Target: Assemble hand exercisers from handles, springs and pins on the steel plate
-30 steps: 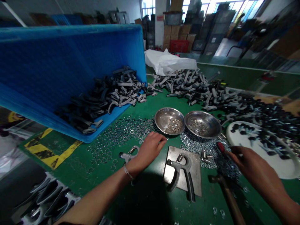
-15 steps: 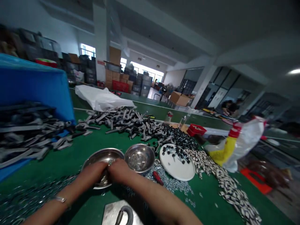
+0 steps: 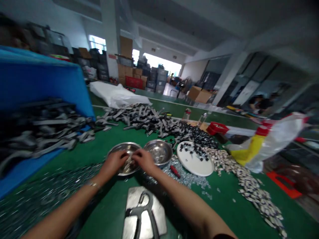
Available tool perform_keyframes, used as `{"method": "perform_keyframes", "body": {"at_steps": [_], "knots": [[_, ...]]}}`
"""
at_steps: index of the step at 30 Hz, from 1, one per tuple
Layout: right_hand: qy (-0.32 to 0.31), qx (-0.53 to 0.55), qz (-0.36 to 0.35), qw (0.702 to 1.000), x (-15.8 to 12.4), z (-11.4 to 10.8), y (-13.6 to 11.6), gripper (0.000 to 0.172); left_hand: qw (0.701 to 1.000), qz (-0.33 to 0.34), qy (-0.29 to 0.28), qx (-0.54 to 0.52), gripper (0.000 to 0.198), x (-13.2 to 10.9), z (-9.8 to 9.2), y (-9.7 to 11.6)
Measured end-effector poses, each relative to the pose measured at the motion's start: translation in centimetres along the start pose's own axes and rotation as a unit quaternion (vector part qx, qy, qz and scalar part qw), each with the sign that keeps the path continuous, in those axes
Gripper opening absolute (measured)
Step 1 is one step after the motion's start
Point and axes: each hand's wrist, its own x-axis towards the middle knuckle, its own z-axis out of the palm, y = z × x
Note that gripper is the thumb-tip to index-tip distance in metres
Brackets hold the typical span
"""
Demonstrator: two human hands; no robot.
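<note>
My left hand [image 3: 115, 162] and my right hand [image 3: 146, 161] meet over a steel bowl [image 3: 117, 146] that holds small shiny parts. Both hands have their fingers drawn together at the tips; whatever sits between them is too small and blurred to name. Touching or close beside that bowl is a second steel bowl [image 3: 170, 155] with small pieces in its bottom. Nearer to me, a grey-and-black handled tool part [image 3: 139, 210] lies on a metal block [image 3: 159, 215].
Right of the bowls stand a red-handled tool [image 3: 175, 171], loose washers [image 3: 190, 177] and a white plate [image 3: 185, 166] bearing black-headed bolts. Metal cylinders [image 3: 251, 182] are strewn further right. Metal arms are heaped [image 3: 149, 119] behind and in a blue bin [image 3: 84, 89]. Two people work far right.
My view has shifted, so the bench sits higher and more of the metal block shows. My hands have come up slightly in the bowl, with the fingertips now visible.
</note>
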Motion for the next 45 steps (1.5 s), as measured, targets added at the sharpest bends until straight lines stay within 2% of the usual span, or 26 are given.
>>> {"method": "perform_keyframes", "body": {"at_steps": [1, 3, 6, 8, 10, 12, 14, 16, 22, 26, 29, 31, 33, 35, 38, 42, 45], "knots": [[0.010, 0.059, 0.013, 0.998, -1.2, -0.5, 0.2, 0.014, 0.999, 0.007, 0.022, -0.029, 0.022, -0.6, -0.6, 1.1], [0.014, 0.167, 0.043, 0.985, -3.8, -1.3, 1.7, 0.020, 0.999, -0.023, 0.036, -0.024, 0.021, -1.3, -1.2, 2.1], [0.003, 0.269, 0.095, 0.958, -8.4, -2.1, 4.4, 0.031, 0.996, -0.068, 0.051, -0.022, 0.022, -3.0, -1.3, 1.7], [-0.019, 0.287, 0.125, 0.949, -11.8, -2.6, 5.4, 0.032, 0.995, -0.058, 0.061, -0.056, 0.020, -5.3, -1.2, 2.0], [-0.037, 0.223, 0.101, 0.969, -14.9, -2.8, 5.7, 0.029, 0.990, -0.028, 0.059, -0.121, 0.018, -8.3, -0.9, 2.9], [-0.047, 0.100, 0.013, 0.994, -16.7, -2.5, 5.9, 0.024, 0.982, -0.011, 0.043, -0.183, 0.016, -11.2, -0.4, 4.1], [-0.056, -0.007, -0.089, 0.994, -17.3, -1.9, 6.1, 0.020, 0.976, -0.027, 0.028, -0.216, 0.015, -13.5, -0.1, 5.0], [-0.069, -0.062, -0.154, 0.984, -17.1, -1.2, 6.5, 0.019, 0.971, -0.051, 0.025, -0.231, 0.014, -15.1, 0.0, 5.5], [-0.082, -0.160, -0.225, 0.958, -16.4, 0.2, 7.3, 0.019, 0.962, -0.090, 0.015, -0.259, 0.011, -17.5, -0.7, 5.8], [-0.073, -0.224, -0.245, 0.941, -16.7, 0.4, 7.3, 0.019, 0.943, -0.126, -0.008, -0.307, 0.014, -17.9, 0.1, 6.4], [-0.074, -0.262, -0.269, 0.924, -16.8, 0.4, 7.4, 0.015, 0.964, -0.093, -0.050, -0.243, 0.010, -17.5, 1.3, 7.3], [-0.073, -0.276, -0.280, 0.917, -16.9, 0.4, 7.3, 0.015, 0.987, -0.035, -0.067, -0.143, 0.008, -17.1, 2.2, 7.8], [-0.061, -0.290, -0.282, 0.913, -16.9, 0.4, 7.2, 0.014, 0.997, 0.033, -0.072, -0.023, 0.011, -16.7, 3.0, 8.2], [-0.047, -0.305, -0.283, 0.908, -17.0, 0.5, 7.1, 0.014, 0.990, 0.086, -0.076, 0.087, 0.015, -16.3, 3.7, 8.3], [-0.044, -0.318, -0.309, 0.895, -17.3, 0.4, 7.1, 0.020, 0.968, 0.128, -0.084, 0.199, 0.020, -16.0, 4.4, 8.3], [-0.061, -0.339, -0.370, 0.863, -18.3, -0.2, 7.3, 0.036, 0.948, 0.161, -0.090, 0.259, 0.018, -15.8, 4.8, 8.2], [-0.095, -0.357, -0.381, 0.848, -19.1, -0.9, 7.4, 0.047, 0.936, 0.182, -0.092, 0.286, 0.016, -15.6, 4.8, 8.4]]}}
